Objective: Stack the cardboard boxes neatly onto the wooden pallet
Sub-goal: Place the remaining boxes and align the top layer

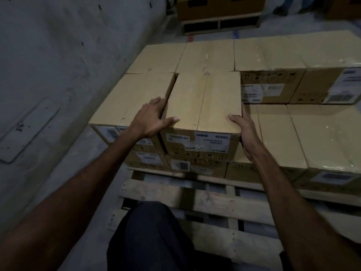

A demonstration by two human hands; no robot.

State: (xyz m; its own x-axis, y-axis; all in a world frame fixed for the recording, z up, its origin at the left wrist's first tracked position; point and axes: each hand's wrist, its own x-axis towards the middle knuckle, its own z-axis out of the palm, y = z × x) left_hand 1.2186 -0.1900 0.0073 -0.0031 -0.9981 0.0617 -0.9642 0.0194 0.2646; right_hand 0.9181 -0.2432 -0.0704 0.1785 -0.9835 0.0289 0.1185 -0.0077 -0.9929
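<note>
Your dark-trousered knee (156,231) nearest, over bare pallet (224,204) slats. Your left hand (151,119) and right hand (245,128) clasp sides of top box (203,100), thumbs on lid. Long axis runs away from you; labelled end faces you. Tan cardboard, centre seam. Box sits atop stack near pallet's left front edge. Grey concrete wall (58,65) left.

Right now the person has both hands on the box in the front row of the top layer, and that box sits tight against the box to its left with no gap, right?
Not quite. Both hands, left hand and right hand, do hold the front box, but the head view shows a dark wedge-shaped gap between it and the neighbouring box on its left.
</note>
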